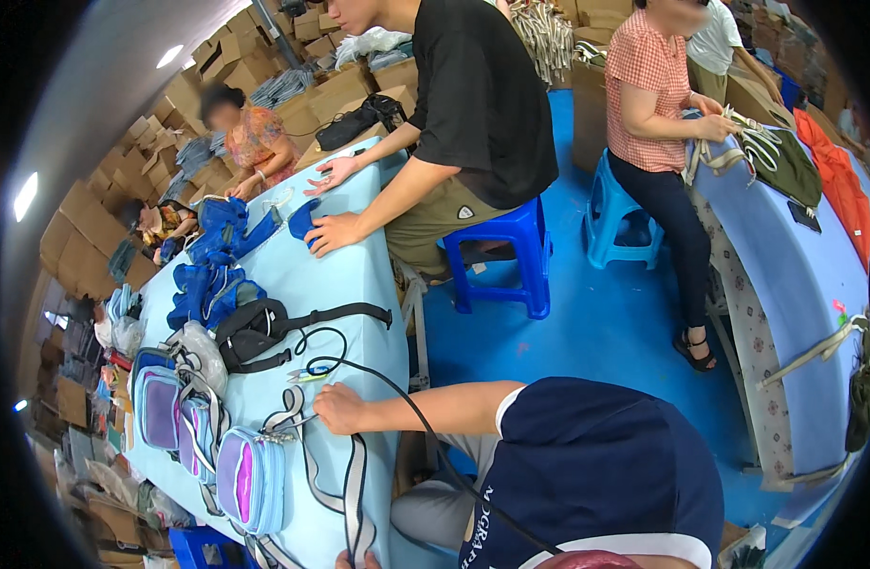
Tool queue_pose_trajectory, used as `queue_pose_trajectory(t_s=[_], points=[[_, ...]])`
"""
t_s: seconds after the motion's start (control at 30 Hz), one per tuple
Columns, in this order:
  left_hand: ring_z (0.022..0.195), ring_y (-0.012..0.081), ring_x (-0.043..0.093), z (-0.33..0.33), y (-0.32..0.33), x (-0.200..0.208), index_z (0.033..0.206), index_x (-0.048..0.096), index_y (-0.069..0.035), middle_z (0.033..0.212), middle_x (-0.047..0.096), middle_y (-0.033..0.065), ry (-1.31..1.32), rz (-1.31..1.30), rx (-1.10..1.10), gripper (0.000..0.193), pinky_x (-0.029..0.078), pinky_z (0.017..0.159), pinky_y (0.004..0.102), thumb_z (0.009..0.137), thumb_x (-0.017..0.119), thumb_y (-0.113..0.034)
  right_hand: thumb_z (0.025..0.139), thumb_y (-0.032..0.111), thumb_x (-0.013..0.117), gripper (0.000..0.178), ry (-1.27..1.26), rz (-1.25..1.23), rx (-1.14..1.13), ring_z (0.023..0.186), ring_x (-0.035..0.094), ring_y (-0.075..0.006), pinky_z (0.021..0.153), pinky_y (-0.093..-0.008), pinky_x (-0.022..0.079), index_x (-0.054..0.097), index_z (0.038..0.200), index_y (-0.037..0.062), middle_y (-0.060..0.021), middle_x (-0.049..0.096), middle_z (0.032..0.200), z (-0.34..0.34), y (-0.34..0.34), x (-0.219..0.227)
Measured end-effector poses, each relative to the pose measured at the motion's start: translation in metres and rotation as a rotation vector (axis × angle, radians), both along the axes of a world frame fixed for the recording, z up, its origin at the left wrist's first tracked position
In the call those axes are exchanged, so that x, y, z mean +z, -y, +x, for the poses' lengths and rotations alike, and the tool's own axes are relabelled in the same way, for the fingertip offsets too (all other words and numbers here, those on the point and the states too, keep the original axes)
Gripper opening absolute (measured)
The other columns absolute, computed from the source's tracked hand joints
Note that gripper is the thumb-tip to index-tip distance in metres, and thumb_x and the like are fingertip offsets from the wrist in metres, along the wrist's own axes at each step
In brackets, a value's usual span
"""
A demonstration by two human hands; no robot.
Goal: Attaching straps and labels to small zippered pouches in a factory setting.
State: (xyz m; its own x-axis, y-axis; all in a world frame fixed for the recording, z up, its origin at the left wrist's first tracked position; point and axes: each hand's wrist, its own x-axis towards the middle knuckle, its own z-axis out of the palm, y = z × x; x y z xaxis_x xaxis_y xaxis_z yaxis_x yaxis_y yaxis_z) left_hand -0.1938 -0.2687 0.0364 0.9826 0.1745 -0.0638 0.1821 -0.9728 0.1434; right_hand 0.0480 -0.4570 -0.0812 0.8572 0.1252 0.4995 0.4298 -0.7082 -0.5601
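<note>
We are looking over a pale-blue table (345, 299), with cardboard cartons (84, 228) piling up behind it and grey-blue bundles (281, 89) lying among them; what the closed cartons are holding, we cannot tell. A co-worker (478, 104) in a black T-shirt is sitting on a dark-blue plastic stool (499, 254) at the far end, spreading one hand over a dark-blue fabric piece (302, 219). Nearer, we are finding blue mesh bags (207, 294) lying in a loose heap, a black waist pack (250, 334) stretching its belt across the cloth, and a crumpled clear plastic bag (203, 358) touching it. Three purple-and-light-blue bags are lining the table's outer side; the nearest bag (250, 479) is showing a magenta patch on its purple face, and we cannot make out any contents. A striped webbing strap (356, 482) is running beside that bag, looping on the tabletop and hanging toward the near edge. Green-handled scissors (312, 374) are resting just beyond it. Our right hand (340, 410) is curling closed on the strap near its looped part, a thin silvery piece showing at the fingertips, too small to identify. Our left hand (370, 561), partly cut off below, is pinching the strap's lower stretch between thumb and fingers.
</note>
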Motion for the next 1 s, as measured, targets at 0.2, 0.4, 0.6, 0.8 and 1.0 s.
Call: queue_pose_trajectory(t_s=[0.2,0.4,0.6,0.8,1.0], points=[[0.075,0.0374,0.057,-0.049,-0.002,-0.016,0.094,0.065,-0.003,0.077,0.061,0.0186,0.346,-0.098,-0.296,0.039,0.047,0.069,0.0443,0.066,0.077,-0.028,0.074,0.017,0.057,0.012,-0.143,-0.126,-0.050,0.090,0.054,-0.0286,0.075,-0.0411,0.042,0.062,0.076,0.0058,-0.0110,0.060,0.084,-0.004,-0.005,0.009],[0.071,0.0366,0.053,-0.043,-0.003,-0.042,0.085,0.065,-0.004,0.075,0.059,0.0162,0.594,-0.171,-0.431,0.028,0.044,0.068,0.0461,0.065,0.078,-0.018,0.082,0.027,0.059,0.025,0.118,0.054,0.074,0.095,0.052,-0.0292,0.080,-0.0414,0.042,0.059,0.091,0.0034,-0.0108,0.058,0.095,-0.051,-0.004,0.033],[0.087,0.0394,0.057,-0.019,0.022,-0.036,0.094,0.065,-0.002,0.090,0.064,0.0218,0.377,-0.249,-0.296,0.035,0.036,0.097,0.0436,0.071,0.074,-0.027,0.082,0.028,0.061,0.024,0.435,0.156,0.908,0.086,0.054,-0.0294,0.076,-0.0411,0.042,0.060,0.083,0.0037,-0.0102,0.058,0.082,-0.124,-0.010,0.061],[0.072,0.0332,0.059,-0.005,0.025,-0.023,0.081,0.061,-0.003,0.072,0.062,0.0120,0.593,-0.355,-0.507,0.020,0.043,0.088,0.0447,0.065,0.070,-0.010,0.080,0.031,0.063,0.027,0.226,0.013,1.097,0.074,0.056,-0.0329,0.065,-0.0410,0.044,0.060,0.082,0.0044,-0.0112,0.059,0.076,-0.147,-0.002,0.067],[0.085,0.0337,0.056,-0.012,0.027,-0.009,0.100,0.058,-0.004,0.093,0.060,0.0153,0.674,-0.375,-0.554,0.047,0.045,0.076,0.0419,0.057,0.078,-0.011,0.080,0.028,0.065,0.023,0.118,0.009,1.056,0.068,0.059,-0.0304,0.058,-0.0376,0.046,0.061,0.085,0.0062,-0.0098,0.061,0.075,-0.140,0.007,0.086]])
